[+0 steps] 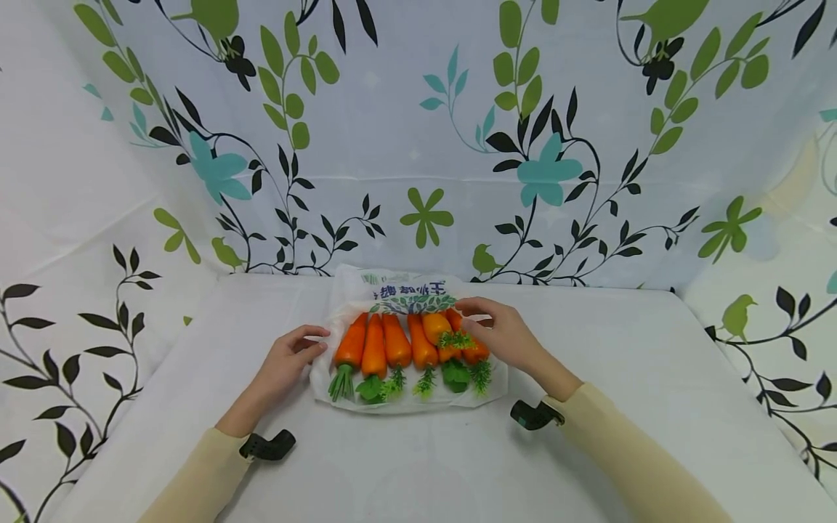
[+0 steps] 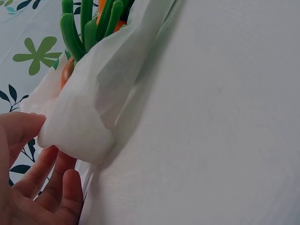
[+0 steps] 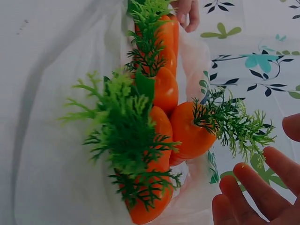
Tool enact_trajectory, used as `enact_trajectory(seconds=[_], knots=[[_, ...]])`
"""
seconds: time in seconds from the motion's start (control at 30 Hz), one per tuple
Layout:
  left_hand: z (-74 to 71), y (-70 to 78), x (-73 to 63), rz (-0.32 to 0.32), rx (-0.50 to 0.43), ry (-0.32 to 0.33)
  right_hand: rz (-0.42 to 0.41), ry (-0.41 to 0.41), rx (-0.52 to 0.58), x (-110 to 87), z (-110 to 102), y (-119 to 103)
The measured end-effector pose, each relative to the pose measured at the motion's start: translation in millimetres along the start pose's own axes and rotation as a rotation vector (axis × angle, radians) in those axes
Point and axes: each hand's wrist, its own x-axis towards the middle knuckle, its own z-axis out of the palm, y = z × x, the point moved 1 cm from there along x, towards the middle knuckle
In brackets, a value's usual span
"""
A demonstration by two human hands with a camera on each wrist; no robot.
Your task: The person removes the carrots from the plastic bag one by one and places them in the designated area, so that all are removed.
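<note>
A white plastic bag (image 1: 408,404) with printed writing and a leafy design lies on the table. On it, several glossy orange carrots (image 1: 395,341) form a row, their green tops toward me. At the right end some are piled, one lying over others with its leafy top (image 3: 236,124) sticking out. My left hand (image 1: 288,362) is at the bag's left edge; in the left wrist view its thumb and fingers pinch the bag's rounded corner (image 2: 77,133). Beside the right-hand carrots is my right hand (image 1: 510,334), fingers spread and apart from the piled carrot (image 3: 190,136) in the right wrist view.
A white cloth covers the table (image 1: 405,472), with its surface around the bag visible on both sides. Behind stands a white curtain (image 1: 392,145) printed with leaves, flowers and birds. Dark wrist cameras (image 1: 268,444) sit on both sleeves.
</note>
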Motion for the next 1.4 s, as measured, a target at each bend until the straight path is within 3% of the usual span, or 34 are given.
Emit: enact_trajectory(seconds=[0.13, 0.37, 0.67, 0.9, 1.1, 1.4], knots=[[-1.3, 5.7, -2.5, 0.018, -0.014, -0.007, 0.029, -0.056, 0.003, 10.8, 1, 1], [-2.7, -39.0, 13.6, 0.022, -0.073, -0.019, 0.02, -0.15, -0.051, 25.0, 1, -2], [-4.9, -39.4, 16.0, 0.029, -0.072, -0.029, 0.032, -0.23, -0.122, 32.5, 8, -3], [-6.6, -41.6, 16.9, 0.026, -0.121, -0.026, 0.006, -0.286, -0.148, 34.5, 17, -2], [-7.3, -44.4, 16.8, 0.012, -0.127, -0.07, 0.022, -0.346, -0.19, 32.6, 23, -4], [-6.6, -43.0, 15.3, -0.042, -0.092, -0.09, 0.022, -0.312, -0.174, 27.8, 28, -7]])
